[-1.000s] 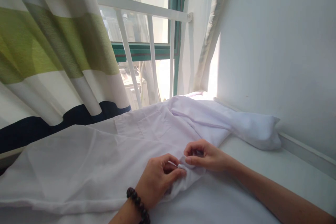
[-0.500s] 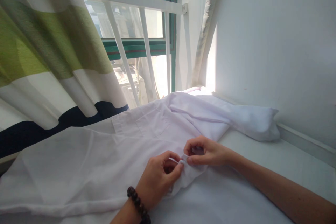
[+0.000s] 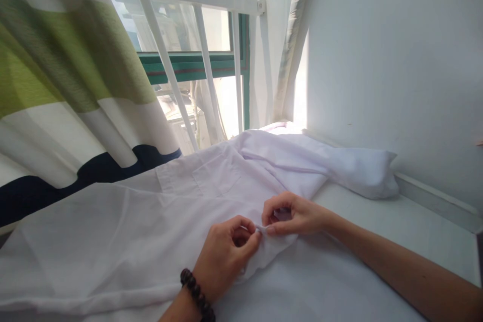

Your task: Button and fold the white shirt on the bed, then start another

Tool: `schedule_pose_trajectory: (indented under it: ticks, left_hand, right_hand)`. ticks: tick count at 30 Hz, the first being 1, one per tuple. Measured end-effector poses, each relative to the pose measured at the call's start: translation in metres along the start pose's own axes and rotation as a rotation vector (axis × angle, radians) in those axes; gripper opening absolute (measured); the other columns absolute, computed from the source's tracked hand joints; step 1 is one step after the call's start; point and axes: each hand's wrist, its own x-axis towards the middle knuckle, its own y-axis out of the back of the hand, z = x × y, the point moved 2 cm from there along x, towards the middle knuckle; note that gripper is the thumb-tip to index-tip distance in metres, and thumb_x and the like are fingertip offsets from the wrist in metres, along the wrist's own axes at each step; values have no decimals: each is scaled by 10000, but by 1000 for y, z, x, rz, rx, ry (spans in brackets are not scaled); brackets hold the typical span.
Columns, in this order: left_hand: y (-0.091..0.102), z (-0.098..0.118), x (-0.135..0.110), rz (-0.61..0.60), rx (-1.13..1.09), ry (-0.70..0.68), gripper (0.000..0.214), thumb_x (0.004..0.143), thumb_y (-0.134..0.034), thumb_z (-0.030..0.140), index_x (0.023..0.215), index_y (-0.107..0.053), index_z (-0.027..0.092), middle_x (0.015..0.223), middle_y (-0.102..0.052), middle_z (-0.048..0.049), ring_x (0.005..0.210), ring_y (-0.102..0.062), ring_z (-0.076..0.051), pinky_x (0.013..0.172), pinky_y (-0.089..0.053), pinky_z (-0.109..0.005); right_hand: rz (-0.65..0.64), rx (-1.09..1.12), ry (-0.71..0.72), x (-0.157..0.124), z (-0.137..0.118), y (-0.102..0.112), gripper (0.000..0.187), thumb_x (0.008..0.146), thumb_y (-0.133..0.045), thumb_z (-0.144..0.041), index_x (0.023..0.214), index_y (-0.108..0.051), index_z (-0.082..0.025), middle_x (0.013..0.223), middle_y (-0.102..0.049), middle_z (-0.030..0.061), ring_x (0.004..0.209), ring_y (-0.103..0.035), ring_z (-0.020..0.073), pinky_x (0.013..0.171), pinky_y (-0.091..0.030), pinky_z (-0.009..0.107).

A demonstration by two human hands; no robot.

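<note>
A white shirt [image 3: 124, 221] lies spread flat on a white surface, its chest pocket [image 3: 215, 173] facing up and one sleeve [image 3: 354, 171] stretched toward the wall. My left hand [image 3: 226, 254], with a dark bead bracelet [image 3: 196, 294] on the wrist, pinches the shirt's front edge between thumb and fingers. My right hand [image 3: 290, 214] pinches the same edge right beside it, fingertips almost touching the left hand's. Whatever small thing sits between the fingertips is too small to make out.
A striped green, white and navy curtain [image 3: 64, 85] hangs at the left. Behind the shirt is a window with white bars [image 3: 181, 60] and a green frame. A white wall [image 3: 396, 60] runs along the right, with a ledge [image 3: 433, 196] at its base.
The view has shifted slightly, so everything sits a little lower-left to upper in frame. Both hands stay pinched on the shirt edge, with only small finger movement.
</note>
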Motion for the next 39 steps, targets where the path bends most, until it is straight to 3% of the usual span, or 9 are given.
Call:
schedule_pose_trajectory:
  ticks: [13,19,28,39]
  left_hand:
    - [0,-2,-1,-7,-19,-5,267,774,-607,404,792,-615,138,656,-649,-22,535,-510,-109,479,-369,-190]
    - [-1,-5,0,-5,-7,-17,261,786,-601,401,802,-619,141,651,-653,-22,533,-512,-111,462,-355,-189]
    - [-1,-8,1,-15,-25,-39,231,798,-594,377,788,-592,146,611,-609,3,496,-463,-90,445,-336,-183]
    - [0,-5,1,16,6,-107,163,790,-595,317,761,-535,169,579,-607,18,495,-481,-93,468,-363,-184]
  right_hand:
    - [-5,-34,19,1,1,0,212,816,-638,-317,818,-728,-125,714,-639,18,640,-511,109,567,-379,218]
    - [35,108,-41,3,7,-4,190,837,-609,-283,893,-695,-124,675,-632,5,621,-547,107,584,-419,214]
    - [40,29,-11,3,4,-4,158,775,-680,-280,838,-654,-137,777,-643,10,678,-545,108,624,-431,216]
    - [-56,-13,-17,1,-2,-3,214,755,-713,-331,798,-657,-129,667,-588,-21,605,-496,84,558,-398,190]
